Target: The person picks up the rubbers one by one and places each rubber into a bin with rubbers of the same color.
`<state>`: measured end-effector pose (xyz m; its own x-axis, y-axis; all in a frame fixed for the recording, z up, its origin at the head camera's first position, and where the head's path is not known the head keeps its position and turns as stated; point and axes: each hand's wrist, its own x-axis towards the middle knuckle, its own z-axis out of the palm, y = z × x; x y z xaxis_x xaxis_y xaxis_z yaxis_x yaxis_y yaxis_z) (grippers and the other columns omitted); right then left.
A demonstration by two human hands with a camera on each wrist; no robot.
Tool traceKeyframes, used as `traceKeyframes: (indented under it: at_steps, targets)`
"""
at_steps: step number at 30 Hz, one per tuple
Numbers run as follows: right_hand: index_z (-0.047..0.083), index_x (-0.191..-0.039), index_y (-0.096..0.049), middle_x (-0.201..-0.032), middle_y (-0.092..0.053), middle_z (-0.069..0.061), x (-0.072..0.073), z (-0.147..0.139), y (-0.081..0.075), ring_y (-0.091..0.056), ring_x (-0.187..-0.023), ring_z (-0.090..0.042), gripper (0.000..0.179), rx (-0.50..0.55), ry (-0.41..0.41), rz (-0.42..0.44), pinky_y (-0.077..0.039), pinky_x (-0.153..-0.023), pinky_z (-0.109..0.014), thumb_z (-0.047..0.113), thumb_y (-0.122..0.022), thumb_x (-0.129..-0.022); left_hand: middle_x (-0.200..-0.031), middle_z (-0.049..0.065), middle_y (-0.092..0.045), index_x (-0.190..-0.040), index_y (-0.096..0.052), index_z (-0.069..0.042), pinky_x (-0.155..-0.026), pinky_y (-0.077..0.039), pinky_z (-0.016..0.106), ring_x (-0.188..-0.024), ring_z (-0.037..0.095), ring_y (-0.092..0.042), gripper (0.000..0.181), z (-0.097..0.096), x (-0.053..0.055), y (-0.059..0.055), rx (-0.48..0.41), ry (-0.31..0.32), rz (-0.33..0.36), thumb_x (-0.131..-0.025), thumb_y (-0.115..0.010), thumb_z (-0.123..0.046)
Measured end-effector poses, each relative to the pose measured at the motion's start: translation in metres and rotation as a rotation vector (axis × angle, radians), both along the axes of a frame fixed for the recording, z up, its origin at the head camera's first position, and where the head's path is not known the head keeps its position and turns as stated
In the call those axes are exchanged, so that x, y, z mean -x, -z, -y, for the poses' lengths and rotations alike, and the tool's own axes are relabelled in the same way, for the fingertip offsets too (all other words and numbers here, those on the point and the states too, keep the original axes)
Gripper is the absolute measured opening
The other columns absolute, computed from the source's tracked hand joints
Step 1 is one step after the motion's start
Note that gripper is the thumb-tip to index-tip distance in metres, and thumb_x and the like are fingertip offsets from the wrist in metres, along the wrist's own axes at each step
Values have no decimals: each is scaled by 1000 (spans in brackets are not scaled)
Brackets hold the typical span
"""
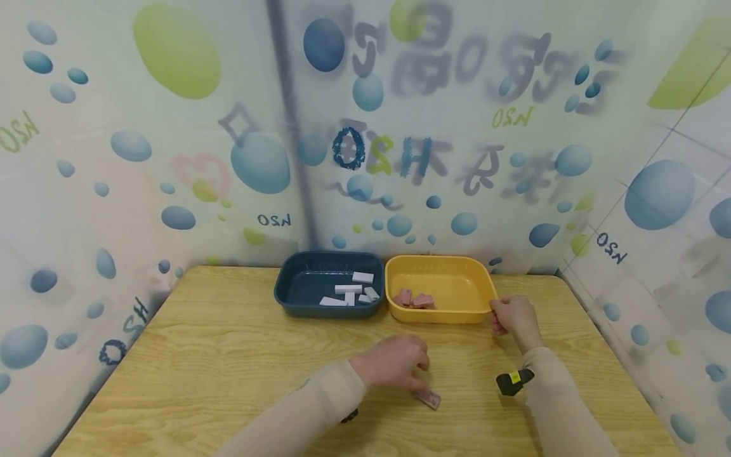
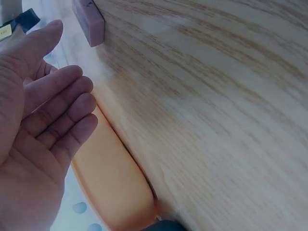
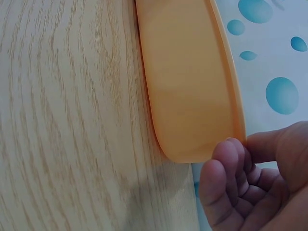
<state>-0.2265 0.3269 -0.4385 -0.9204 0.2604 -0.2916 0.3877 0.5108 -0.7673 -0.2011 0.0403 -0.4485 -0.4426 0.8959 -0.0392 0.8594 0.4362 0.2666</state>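
My left hand [image 1: 396,363] is over the table, fingers loosely bent and thumb apart, holding nothing. Just past its fingertips a small pink rectangular block [image 1: 429,399] lies on the wood; the left wrist view shows the same pink block [image 2: 90,21] with a gap between it and the fingers. At the near right corner of a yellow plastic bin [image 1: 457,315], my right hand [image 1: 514,317] pinches the rim between thumb and fingers, seen closer in the right wrist view on the yellow bin [image 3: 192,86]. Several pink blocks [image 1: 421,301] lie inside at the bin's left end.
Left of the yellow bin and close beside it stands a dark blue bin [image 1: 328,311] with several white blocks [image 1: 348,289] in it. Both are at the back edge of the wooden table [image 1: 228,368], against a patterned curtain [image 1: 365,209].
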Motion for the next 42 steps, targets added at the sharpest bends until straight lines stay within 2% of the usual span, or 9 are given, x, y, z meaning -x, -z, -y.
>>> traceKeyframes:
  at_steps: [4,8,17,23,29,42]
  targets:
    - [-10,-100,-60,-72,-58,-7,0,0,0,-57,-63,-17,32,8,2,-2,-57,-60,-27,17,-46,-108,-80,-11,-58,-88,-78,-18,-60,-37,12,-69,0,-46,38,1,-1,1,-11,29,-15,-88,-77,-55]
    - [-10,-100,-60,-72,-58,-6,0,-1,1,-57,-62,-17,32,8,-3,-10,-57,-60,-27,17,-45,-107,-76,-13,-55,-81,-74,-19,-57,-36,12,-66,0,-45,36,1,-2,1,-11,49,7,-89,-77,-53]
    - [-10,-100,-60,-71,-58,-6,1,-1,3,-57,-62,-16,31,13,-1,-11,-56,-59,-26,17,-46,-107,-78,-14,-53,-86,-75,-21,-62,-38,15,-70,2,-46,17,0,-6,0,97,41,-15,-83,-87,-33]
    - [-10,-100,-60,-71,-58,-5,0,-1,2,-57,-61,-16,31,25,-2,-1,-56,-59,-26,17,-45,-107,-78,-14,-55,-85,-76,-22,-63,-40,15,-70,2,-48,12,0,-6,1,112,32,-27,-84,-87,-28]
    - [-11,-101,-60,-71,-58,-6,0,0,0,-57,-61,-16,32,24,-7,-9,-56,-60,-28,17,-45,-107,-78,-14,-57,-82,-75,-22,-64,-41,14,-70,1,-49,12,-1,-6,5,119,19,-7,-85,-86,-26]
    - [-10,-103,-60,-73,-58,-6,0,-1,2,-57,-64,-17,32,18,-3,4,-57,-61,-27,18,-45,-109,-80,-15,-61,-88,-79,-23,-66,-42,13,-70,-1,-50,5,-1,-7,4,121,27,-14,-88,-84,-25]
